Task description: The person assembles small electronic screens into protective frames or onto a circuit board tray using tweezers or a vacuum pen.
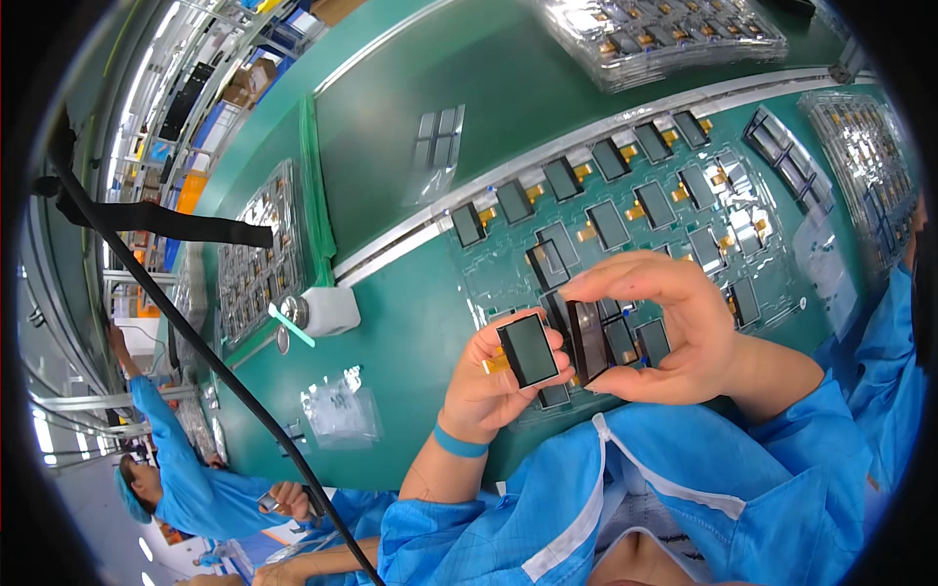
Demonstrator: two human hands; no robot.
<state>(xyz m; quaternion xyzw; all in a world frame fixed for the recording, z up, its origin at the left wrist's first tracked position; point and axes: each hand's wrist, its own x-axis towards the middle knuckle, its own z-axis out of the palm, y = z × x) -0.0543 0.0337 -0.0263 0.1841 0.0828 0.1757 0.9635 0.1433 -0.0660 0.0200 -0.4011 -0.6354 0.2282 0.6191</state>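
Observation:
My left hand, with a blue band round its wrist, holds a small display module by its edges. The module has a grey-green screen, a black border and an orange flex cable beside my fingers. Close to its right, my right hand pinches a thin dark rectangular panel between thumb and fingers, tilted nearly edge-on. A narrow gap parts the two pieces. Beneath and beyond my hands lies a clear plastic tray with several similar display modules in its pockets. My right hand hides part of it.
Stacks of filled clear trays stand at the far right, right edge and left. A white bottle and a clear plastic bag sit left. A black cable crosses the view. Co-workers in blue sit nearby.

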